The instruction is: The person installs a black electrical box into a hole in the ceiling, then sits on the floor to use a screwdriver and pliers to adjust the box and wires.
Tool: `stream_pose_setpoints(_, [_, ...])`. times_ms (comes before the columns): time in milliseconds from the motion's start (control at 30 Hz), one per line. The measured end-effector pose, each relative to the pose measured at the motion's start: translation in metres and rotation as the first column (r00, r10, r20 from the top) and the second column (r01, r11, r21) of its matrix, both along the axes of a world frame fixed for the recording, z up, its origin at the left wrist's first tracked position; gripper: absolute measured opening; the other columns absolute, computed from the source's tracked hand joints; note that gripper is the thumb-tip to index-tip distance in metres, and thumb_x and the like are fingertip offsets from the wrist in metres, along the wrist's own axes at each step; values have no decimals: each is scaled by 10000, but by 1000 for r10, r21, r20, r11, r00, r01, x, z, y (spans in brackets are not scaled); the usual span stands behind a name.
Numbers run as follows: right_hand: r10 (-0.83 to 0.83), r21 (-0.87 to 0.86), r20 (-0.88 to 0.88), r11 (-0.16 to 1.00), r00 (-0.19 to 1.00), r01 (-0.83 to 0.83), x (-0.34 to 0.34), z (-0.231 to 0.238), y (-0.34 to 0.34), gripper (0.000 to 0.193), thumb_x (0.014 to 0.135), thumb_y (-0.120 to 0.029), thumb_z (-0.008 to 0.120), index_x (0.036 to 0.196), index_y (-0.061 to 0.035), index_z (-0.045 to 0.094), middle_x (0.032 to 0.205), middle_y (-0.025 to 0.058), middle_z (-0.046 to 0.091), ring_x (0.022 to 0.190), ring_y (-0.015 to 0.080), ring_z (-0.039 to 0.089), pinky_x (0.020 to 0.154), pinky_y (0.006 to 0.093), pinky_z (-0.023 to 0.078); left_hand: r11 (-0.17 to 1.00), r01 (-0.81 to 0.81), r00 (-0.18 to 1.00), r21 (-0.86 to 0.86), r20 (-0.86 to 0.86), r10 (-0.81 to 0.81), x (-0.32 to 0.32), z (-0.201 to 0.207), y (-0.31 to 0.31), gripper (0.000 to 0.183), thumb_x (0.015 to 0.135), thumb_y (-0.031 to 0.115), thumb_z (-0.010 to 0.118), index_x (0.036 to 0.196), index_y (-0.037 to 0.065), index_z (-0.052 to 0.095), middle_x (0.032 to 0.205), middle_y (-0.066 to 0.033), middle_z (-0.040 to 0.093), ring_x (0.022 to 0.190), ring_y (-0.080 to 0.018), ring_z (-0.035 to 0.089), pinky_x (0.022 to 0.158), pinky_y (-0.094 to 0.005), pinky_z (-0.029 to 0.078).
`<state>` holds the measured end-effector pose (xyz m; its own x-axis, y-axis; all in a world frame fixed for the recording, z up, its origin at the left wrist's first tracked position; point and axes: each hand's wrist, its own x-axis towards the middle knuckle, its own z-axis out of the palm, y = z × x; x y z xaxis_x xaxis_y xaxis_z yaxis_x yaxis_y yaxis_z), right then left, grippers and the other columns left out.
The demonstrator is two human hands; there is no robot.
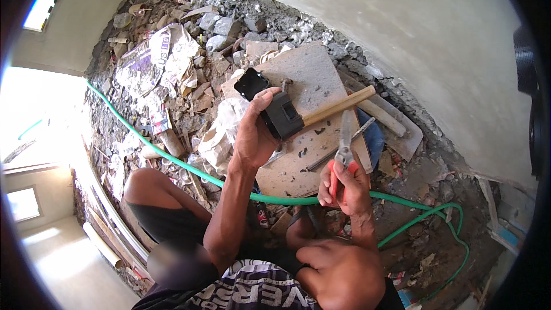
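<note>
My left hand point(252, 140) grips a black plastic electrical box point(281, 117), holding it up over a dusty board point(304, 66). Red-handled pliers point(345, 155) are in my right hand point(350, 189), with their metal jaws pointing away from me and apart from the box. A second black box point(251, 83), with its hollow side up, lies just beyond my left hand. From behind the held box a wooden handle point(338, 105) runs to the right; its other end is hidden. Near the pliers rests a thin metal rod point(327, 158). Small black scraps point(303, 152) are scattered on the board.
Rubble and stones point(221, 31) surround the board, with torn sacking point(160, 60) at the far left. A green hose point(172, 159) crosses in front of me and loops at right. A plastered wall point(413, 28) rises behind. Pipes point(103, 245) lie at lower left.
</note>
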<state>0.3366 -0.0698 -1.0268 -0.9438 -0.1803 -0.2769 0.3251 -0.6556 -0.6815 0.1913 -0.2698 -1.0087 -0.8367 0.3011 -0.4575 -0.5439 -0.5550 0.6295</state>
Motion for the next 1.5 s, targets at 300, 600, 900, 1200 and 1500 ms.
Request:
stream_pose_setpoints(300, [-213, -237, 222, 935, 952, 264, -19, 11, -12, 525, 1084, -505, 448, 1430, -111, 487, 1017, 122, 643, 692, 156, 603, 607, 335, 556, 917, 182, 980, 353, 11, -199, 9, -8, -6, 711, 904, 553, 603, 1333, -13, 568, 1094, -154, 659, 909, -261, 663, 690, -424, 548])
stream_pose_setpoints(600, [-442, 97, 129, 897, 888, 432, -43, 18, 6, 580, 1063, -491, 521, 1495, -110, 455, 1010, 68, 653, 663, 92, 626, 488, 230, 515, 868, 391, 919, 306, -74, -388, 43, -8, 8, 676, 814, 444, 692, 1283, -29, 574, 1356, -280, 582, 963, -284, 702, 774, -356, 589])
stream_pose_setpoints(900, [-304, 172, 119, 944, 945, 282, -31, 10, 8, 540, 1043, -402, 618, 1406, -13, 529, 924, 70, 666, 612, 73, 599, 432, 191, 381, 935, 239, 960, 262, 81, -268, 43, -19, 15, 556, 983, 488, 588, 1311, 38, 589, 1231, -200, 669, 949, -258, 694, 790, -387, 575])
stream_pose_setpoints(1200, [-265, 99, 78, 961, 961, 257, -1, 12, 18, 442, 1021, -298, 659, 1329, -7, 536, 903, 75, 643, 676, 178, 689, 571, 299, 616, 981, 146, 970, 126, 175, -166, 31, -15, 20, 559, 1009, 567, 516, 1282, 88, 612, 1074, -136, 694, 877, -252, 691, 613, -375, 523])
stream_pose_setpoints(1500, [-259, 271, 46, 933, 965, 238, -15, 28, 10, 295, 1060, -196, 592, 1291, -14, 557, 982, 53, 628, 937, 173, 648, 924, 459, 583, 982, 77, 970, 171, 216, -114, 26, -16, 19, 576, 977, 579, 569, 1291, 101, 638, 1009, -89, 716, 876, -257, 692, 665, -389, 517])
